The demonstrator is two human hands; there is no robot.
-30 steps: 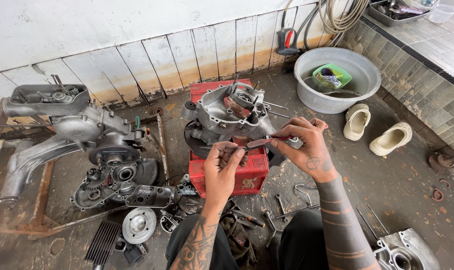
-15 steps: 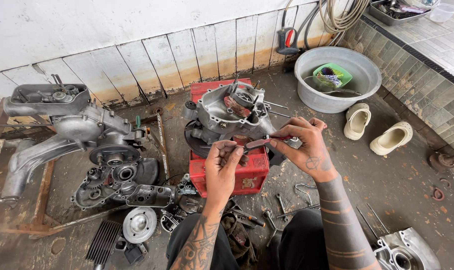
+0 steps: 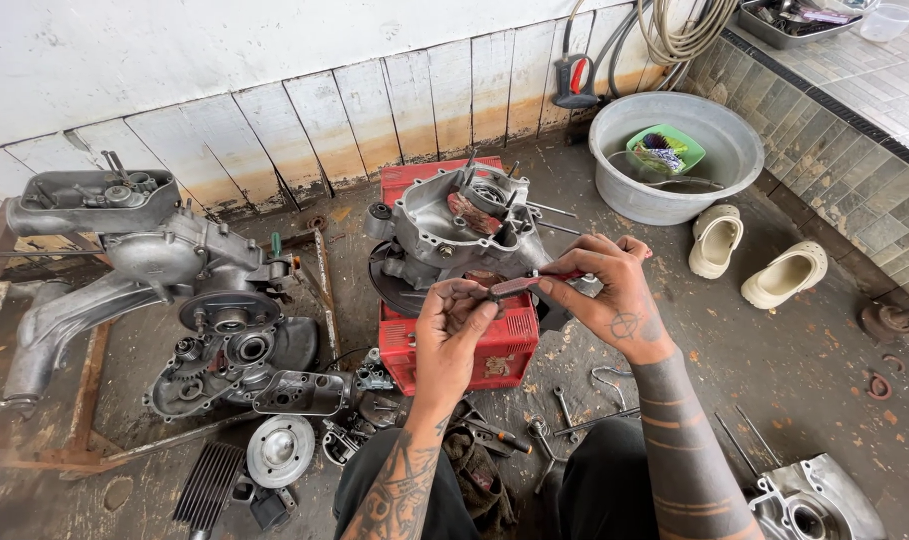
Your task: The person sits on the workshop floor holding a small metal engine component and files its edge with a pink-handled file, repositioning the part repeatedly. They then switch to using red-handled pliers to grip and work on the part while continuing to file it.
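My left hand [image 3: 455,325] and my right hand [image 3: 605,290] together hold a thin reddish tool [image 3: 523,284] with a metal tip, one hand at each end, just above a red crate [image 3: 465,340]. On that crate rests a grey aluminium engine case [image 3: 455,225] with studs sticking out to the right. Both hands hover in front of the case, a little below it. My tattooed forearms reach up from the bottom of the view.
A larger engine block [image 3: 145,260] lies at the left on a rusty frame. Loose parts, a round cover [image 3: 280,450] and wrenches [image 3: 565,415] litter the floor near my knees. A grey basin [image 3: 675,150] and two cream clogs [image 3: 755,255] sit at the right. Another casing [image 3: 810,500] is at bottom right.
Both hands have stayed in nearly the same place, with only slight shifts of the fingers on the thin tool.
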